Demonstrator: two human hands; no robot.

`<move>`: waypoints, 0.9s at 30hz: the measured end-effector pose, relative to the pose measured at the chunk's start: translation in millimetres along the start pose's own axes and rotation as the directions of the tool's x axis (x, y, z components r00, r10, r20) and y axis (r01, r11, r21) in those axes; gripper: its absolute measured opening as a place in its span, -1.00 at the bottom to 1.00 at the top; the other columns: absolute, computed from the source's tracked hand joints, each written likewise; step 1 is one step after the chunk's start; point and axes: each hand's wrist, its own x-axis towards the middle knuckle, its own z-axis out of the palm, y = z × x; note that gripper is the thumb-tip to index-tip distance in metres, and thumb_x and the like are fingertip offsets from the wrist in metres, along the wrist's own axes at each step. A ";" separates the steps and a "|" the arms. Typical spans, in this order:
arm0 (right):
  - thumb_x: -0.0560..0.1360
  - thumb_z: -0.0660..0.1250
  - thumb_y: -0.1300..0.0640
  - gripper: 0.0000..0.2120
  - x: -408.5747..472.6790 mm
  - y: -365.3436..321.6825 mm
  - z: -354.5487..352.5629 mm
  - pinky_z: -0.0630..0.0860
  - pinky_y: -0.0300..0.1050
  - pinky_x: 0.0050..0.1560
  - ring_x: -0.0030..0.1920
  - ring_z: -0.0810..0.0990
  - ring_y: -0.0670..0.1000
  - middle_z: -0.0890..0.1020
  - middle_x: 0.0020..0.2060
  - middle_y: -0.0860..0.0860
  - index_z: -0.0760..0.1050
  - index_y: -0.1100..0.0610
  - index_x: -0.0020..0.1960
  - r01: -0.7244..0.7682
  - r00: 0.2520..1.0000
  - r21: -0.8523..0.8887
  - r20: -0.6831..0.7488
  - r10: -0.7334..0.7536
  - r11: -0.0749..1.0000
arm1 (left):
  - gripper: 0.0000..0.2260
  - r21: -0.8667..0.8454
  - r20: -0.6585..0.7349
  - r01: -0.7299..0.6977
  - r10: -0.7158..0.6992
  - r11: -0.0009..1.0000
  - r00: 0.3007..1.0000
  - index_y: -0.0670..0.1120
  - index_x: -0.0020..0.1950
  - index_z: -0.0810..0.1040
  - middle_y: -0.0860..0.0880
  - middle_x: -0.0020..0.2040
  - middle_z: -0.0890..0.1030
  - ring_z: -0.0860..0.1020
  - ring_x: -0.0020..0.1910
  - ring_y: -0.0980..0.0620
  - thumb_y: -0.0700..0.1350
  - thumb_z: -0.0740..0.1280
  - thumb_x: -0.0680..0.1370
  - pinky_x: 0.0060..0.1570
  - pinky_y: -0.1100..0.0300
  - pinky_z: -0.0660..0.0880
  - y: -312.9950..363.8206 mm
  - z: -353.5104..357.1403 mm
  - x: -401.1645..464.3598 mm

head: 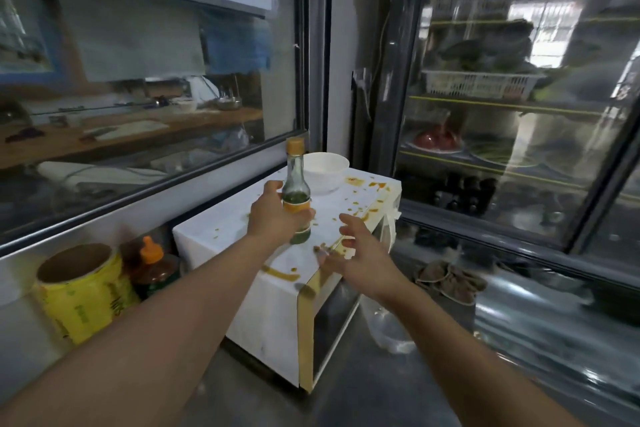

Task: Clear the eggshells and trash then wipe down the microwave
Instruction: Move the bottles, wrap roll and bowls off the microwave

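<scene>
A: What is to be dealt with first, starting from the biggest thing?

B: The microwave (pixel 277 288), white, which is set on the floor by the glass-fronted fridge (pixel 519 114). Its top is spattered with yellow-orange smears, and a thick streak is seen near the front corner. No eggshells can be made out from here; small dark bits near the front edge cannot be identified.

A: And what is standing on it?

B: A white bowl (pixel 325 170) is set at the far end. Nearer, a small glass bottle (pixel 296 198) with an orange cap is held by the left hand (pixel 273 215), whose grip is closed round the lower body.

A: The right hand (pixel 360 253)?

B: It is spread open above the front edge, with nothing held.

A: How should the step be done well?

B: The bottle should probably be lifted straight and kept upright, then set aside clear of the top, so the surface is bared for wiping.
</scene>
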 end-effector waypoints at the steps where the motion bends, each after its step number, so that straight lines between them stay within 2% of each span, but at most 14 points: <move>1: 0.38 0.45 -0.06 -0.24 3.1 2.2 0.3 0.38 -0.16 0.18 0.23 0.36 -0.10 0.37 0.33 -0.06 0.12 -0.08 0.46 0.004 1.000 0.017 0.003 -0.004 1.000 | -0.37 0.012 -0.026 0.003 -0.003 1.000 1.000 -0.03 0.32 0.33 -0.03 0.21 0.55 0.53 0.14 -0.07 -0.01 0.52 0.33 0.11 0.08 0.47 0.1 4.8 1.6; 3: 0.38 0.45 -0.03 -0.26 7.7 5.6 1.4 0.35 -0.19 0.14 0.23 0.36 -0.11 0.37 0.31 -0.08 0.14 -0.09 0.45 0.010 1.000 0.050 0.008 -0.010 0.999 | -0.42 0.042 -0.067 0.012 -0.009 0.999 0.998 -0.02 0.29 0.34 -0.03 0.18 0.55 0.53 0.13 -0.09 0.01 0.51 0.35 0.09 0.07 0.47 0.1 13.5 4.3; 7: 0.39 0.45 -0.02 -0.27 12.0 10.0 2.9 0.39 -0.06 0.27 0.30 0.34 -0.08 0.35 0.35 -0.10 0.15 -0.09 0.44 0.019 1.000 0.067 0.010 -0.019 0.998 | -0.55 0.039 -0.144 0.011 -0.006 0.999 0.990 -0.03 0.19 0.40 -0.04 0.12 0.58 0.53 0.08 -0.09 -0.01 0.47 0.39 -0.01 0.12 0.45 1.2 21.8 8.2; 13: 0.40 0.45 0.02 -0.29 7.9 7.6 7.0 0.38 -0.07 0.26 0.30 0.36 -0.06 0.37 0.35 -0.08 0.17 -0.05 0.44 0.036 0.999 0.068 0.016 -0.037 0.997 | -0.54 0.023 -0.157 -0.011 0.014 1.000 0.987 -0.03 0.17 0.42 0.01 0.06 0.56 0.52 0.01 -0.03 -0.01 0.51 0.36 -0.04 0.16 0.42 -4.9 9.8 -7.7; 16: 0.40 0.45 0.04 -0.31 1.7 -1.3 15.1 0.35 -0.19 0.13 0.24 0.38 -0.08 0.39 0.32 -0.05 0.19 -0.03 0.43 0.056 0.998 0.096 0.013 -0.057 0.994 | -0.52 0.015 -0.160 -0.008 0.010 1.000 0.987 -0.03 0.18 0.42 0.01 0.07 0.57 0.52 -0.01 0.00 -0.02 0.52 0.34 -0.04 0.16 0.45 -11.9 -5.7 -24.1; 21: 0.37 0.48 0.01 -0.28 -16.9 -25.1 35.1 0.35 -0.18 0.12 0.24 0.40 -0.07 0.41 0.30 -0.05 0.20 -0.02 0.43 0.073 0.997 0.099 0.017 -0.075 0.992 | -0.52 0.025 -0.189 -0.011 0.015 1.000 0.982 -0.02 0.16 0.43 0.01 0.05 0.58 0.55 0.01 -0.01 -0.01 0.53 0.32 0.00 0.10 0.52 -31.6 -44.7 -57.8; 27: 0.40 0.46 0.03 -0.31 -48.4 -52.4 70.5 0.36 -0.18 0.11 0.24 0.40 -0.07 0.40 0.32 -0.03 0.20 -0.03 0.42 0.094 0.993 0.073 0.059 -0.098 0.993 | -0.58 0.003 -0.214 -0.014 0.015 1.000 0.977 0.00 0.06 0.43 0.09 -0.11 0.55 0.54 -0.13 0.06 -0.01 0.53 0.32 -0.18 0.22 0.43 -65.3 -100.0 -100.5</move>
